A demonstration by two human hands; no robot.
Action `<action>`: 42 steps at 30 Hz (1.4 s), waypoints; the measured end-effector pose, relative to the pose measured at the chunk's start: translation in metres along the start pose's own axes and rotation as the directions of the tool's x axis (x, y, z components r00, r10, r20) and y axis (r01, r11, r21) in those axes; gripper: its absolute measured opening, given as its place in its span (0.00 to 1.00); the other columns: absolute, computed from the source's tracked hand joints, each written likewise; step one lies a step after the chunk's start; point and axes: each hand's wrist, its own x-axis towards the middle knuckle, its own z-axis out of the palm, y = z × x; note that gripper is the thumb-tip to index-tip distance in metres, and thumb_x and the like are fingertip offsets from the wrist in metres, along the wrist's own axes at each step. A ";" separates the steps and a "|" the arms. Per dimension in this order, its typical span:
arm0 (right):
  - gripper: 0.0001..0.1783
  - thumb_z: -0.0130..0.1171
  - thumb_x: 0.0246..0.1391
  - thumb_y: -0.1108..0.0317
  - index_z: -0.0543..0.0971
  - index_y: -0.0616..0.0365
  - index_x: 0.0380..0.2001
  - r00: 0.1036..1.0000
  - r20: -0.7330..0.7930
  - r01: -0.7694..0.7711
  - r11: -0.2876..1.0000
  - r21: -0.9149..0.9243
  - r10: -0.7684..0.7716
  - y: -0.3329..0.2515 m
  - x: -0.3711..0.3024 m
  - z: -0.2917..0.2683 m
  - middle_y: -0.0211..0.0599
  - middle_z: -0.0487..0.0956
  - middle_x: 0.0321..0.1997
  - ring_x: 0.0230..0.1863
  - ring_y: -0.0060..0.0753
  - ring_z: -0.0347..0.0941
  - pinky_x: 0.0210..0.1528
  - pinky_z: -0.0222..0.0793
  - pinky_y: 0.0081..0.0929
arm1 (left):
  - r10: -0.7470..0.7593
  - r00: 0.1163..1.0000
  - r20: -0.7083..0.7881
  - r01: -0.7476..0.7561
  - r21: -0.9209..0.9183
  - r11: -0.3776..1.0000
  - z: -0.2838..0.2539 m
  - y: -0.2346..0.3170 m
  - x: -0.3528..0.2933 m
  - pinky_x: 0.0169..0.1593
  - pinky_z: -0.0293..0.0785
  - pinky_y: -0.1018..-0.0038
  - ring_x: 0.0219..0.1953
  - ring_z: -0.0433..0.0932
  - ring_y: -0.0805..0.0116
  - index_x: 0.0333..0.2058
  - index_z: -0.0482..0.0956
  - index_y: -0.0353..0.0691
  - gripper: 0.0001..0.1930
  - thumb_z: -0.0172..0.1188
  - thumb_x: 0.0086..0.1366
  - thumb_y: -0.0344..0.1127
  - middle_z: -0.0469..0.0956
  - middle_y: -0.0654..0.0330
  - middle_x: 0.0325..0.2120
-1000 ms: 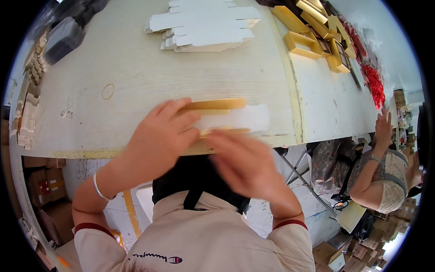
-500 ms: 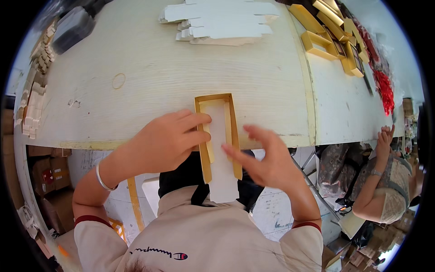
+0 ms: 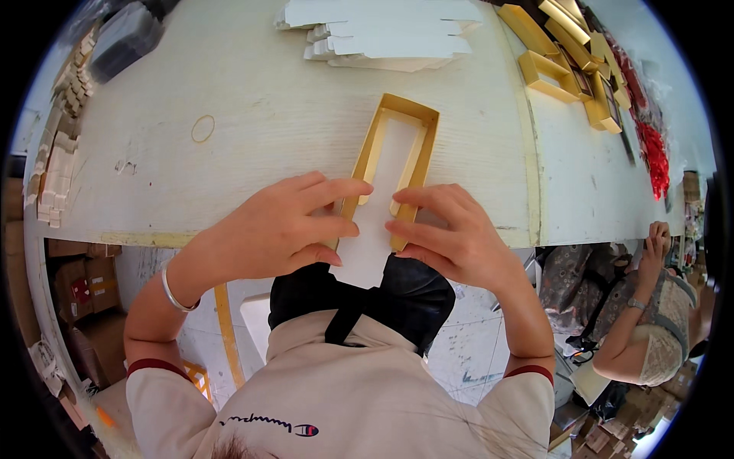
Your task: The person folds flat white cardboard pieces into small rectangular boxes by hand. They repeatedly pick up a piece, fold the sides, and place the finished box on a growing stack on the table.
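"Across the table (image 3: 252, 92), the gold box (image 3: 388, 164) has slid toward twelve o'clock. How far along?"

"Near the six-o'clock edge, three walls (image 3: 420, 157) up. Left hand (image 3: 287, 229) grasps the nine-o'clock side, right hand (image 3: 462, 241) the three-o'clock. Seemingly unfolded: white flap (image 3: 363, 256), six o'clock."

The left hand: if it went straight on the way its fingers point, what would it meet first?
The left hand would likely meet the gold box's left wall first: its fingers overlap it in this view, though depth is unclear.
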 end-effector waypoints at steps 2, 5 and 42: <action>0.16 0.70 0.38 0.68 0.79 0.56 0.34 1.000 0.001 0.025 0.999 0.044 -0.025 0.000 0.004 0.003 0.35 0.73 0.41 0.39 0.39 0.70 0.40 0.68 0.34 | 0.007 0.999 -0.038 -0.007 0.014 1.000 0.007 -0.003 0.000 0.44 0.72 0.69 0.41 0.73 0.61 0.42 0.79 0.42 0.20 0.69 0.46 0.28 0.71 0.59 0.55; 0.14 0.70 0.38 0.70 0.77 0.57 0.30 1.000 0.015 -0.001 0.996 0.090 -0.001 0.002 0.009 0.005 0.34 0.70 0.35 0.33 0.38 0.67 0.36 0.66 0.32 | 0.001 0.998 -0.055 -0.004 -0.056 0.998 0.006 -0.005 0.005 0.42 0.73 0.71 0.40 0.74 0.61 0.41 0.79 0.41 0.19 0.68 0.47 0.26 0.73 0.59 0.52; 0.27 0.64 0.36 0.72 0.75 0.70 0.45 0.997 0.082 0.006 0.990 -0.143 0.006 -0.012 -0.006 0.007 0.43 0.67 0.54 0.51 0.43 0.69 0.52 0.68 0.34 | -0.134 0.931 -0.340 0.067 -0.202 0.977 0.036 -0.001 0.025 0.26 0.69 0.68 0.23 0.73 0.60 0.35 0.79 0.39 0.06 0.61 0.58 0.26 0.73 0.59 0.25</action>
